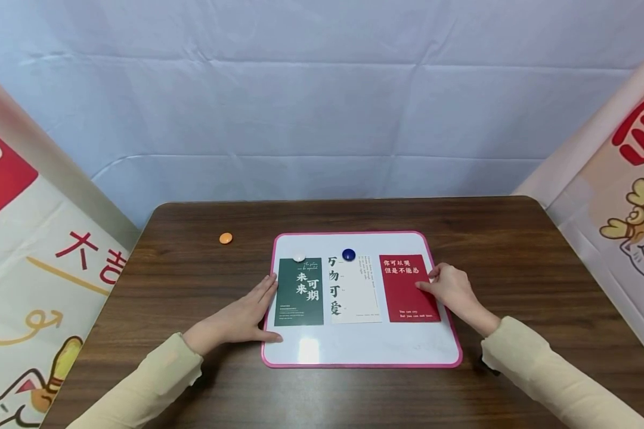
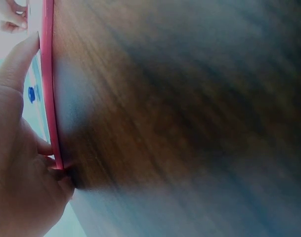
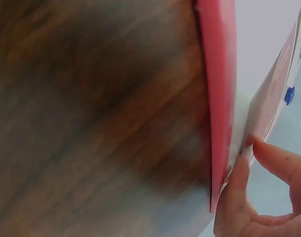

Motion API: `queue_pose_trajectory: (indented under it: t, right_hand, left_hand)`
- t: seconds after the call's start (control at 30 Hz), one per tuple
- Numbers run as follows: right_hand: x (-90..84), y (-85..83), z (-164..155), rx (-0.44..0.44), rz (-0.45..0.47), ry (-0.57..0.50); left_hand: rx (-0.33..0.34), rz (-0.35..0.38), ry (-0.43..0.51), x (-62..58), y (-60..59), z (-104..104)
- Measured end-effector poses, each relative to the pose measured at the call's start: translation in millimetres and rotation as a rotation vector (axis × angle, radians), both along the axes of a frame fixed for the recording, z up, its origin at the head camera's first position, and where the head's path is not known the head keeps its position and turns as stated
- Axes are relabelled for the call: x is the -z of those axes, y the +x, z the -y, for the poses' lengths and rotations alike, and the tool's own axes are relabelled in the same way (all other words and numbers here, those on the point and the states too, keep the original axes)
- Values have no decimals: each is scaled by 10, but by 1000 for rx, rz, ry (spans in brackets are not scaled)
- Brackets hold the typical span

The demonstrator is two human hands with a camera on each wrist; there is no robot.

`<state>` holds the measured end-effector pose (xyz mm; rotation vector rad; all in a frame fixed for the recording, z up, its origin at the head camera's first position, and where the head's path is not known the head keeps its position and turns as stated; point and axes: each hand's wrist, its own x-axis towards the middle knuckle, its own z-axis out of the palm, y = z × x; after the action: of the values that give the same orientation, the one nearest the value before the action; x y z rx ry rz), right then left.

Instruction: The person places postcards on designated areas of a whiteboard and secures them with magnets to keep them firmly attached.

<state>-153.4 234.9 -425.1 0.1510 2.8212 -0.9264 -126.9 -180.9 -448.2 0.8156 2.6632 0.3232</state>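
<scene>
Fingers (image 1: 426,287) of your right hand (image 1: 453,291) pinch the red card's (image 1: 408,289) edge; keep your flat, straightened left hand (image 1: 241,316) bracing the whiteboard (image 1: 365,351).

One pink-framed whiteboard (image 1: 362,345) lies on one wooden table (image 1: 193,280). Three cards sit on the board: a green card (image 1: 299,292) at nine o'clock, a white card (image 1: 355,292) in the middle and a red card (image 1: 408,288) at three o'clock. Three round magnets: a white magnet (image 1: 299,257) and a blue magnet (image 1: 348,254) (each on a card's top edge), plus an orange magnet (image 1: 225,238) off the board at ten o'clock. Two hands.
</scene>
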Motion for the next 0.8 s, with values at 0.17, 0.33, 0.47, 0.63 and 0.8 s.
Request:
queue_pose_trajectory:
  t: [0.17,0.33,0.47,0.63,0.8]
  right_hand:
    - [3,23,-10,-17,7,6]
    - [20,49,-22,-56,-91,33]
    - [43,77,-43,-88,-210,61]
    - [93,130,-94,-174,-269,104]
    - [127,207,-143,-267,-257,153]
  left_hand:
    - [-8,9,0,-5,6,-4]
    - [-6,12,4,-16,13,-8]
    - [-6,11,7,-24,15,-12]
    - [-4,5,1,-19,12,-12]
    - [-6,-1,7,-15,3,-10]
